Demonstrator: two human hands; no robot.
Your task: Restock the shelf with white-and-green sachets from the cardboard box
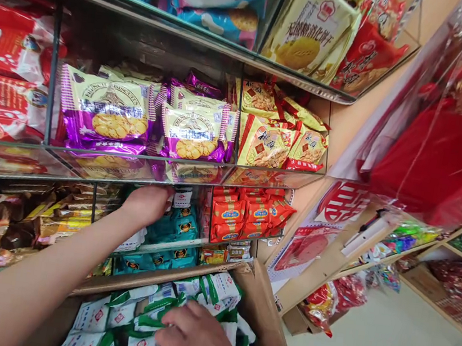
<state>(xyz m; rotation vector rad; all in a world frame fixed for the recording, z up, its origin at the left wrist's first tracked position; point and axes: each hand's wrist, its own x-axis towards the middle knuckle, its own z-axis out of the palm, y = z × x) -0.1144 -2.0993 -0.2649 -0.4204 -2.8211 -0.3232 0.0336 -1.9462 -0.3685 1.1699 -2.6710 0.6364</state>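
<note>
My left hand (148, 203) reaches into a shelf compartment, its fingers closed at a small white packet (182, 198) with a red diamond mark. Teal packets (183, 226) lie in the same compartment, just right of and below that hand. My right hand (196, 336) is low in an open cardboard box (269, 314), fingers bent and apart over white and green packets (122, 315). Its fingertips rest against the packets; I see none clearly gripped. The packets in the box carry the same red diamond mark as the one at my left hand.
Glass shelf edges (146, 168) run just above my left hand. Purple biscuit packets (111, 109) fill the shelf above. Red packets (246, 215) sit right of the teal ones, brown and yellow packets (59, 213) to the left. A red bag (442, 150) hangs at right.
</note>
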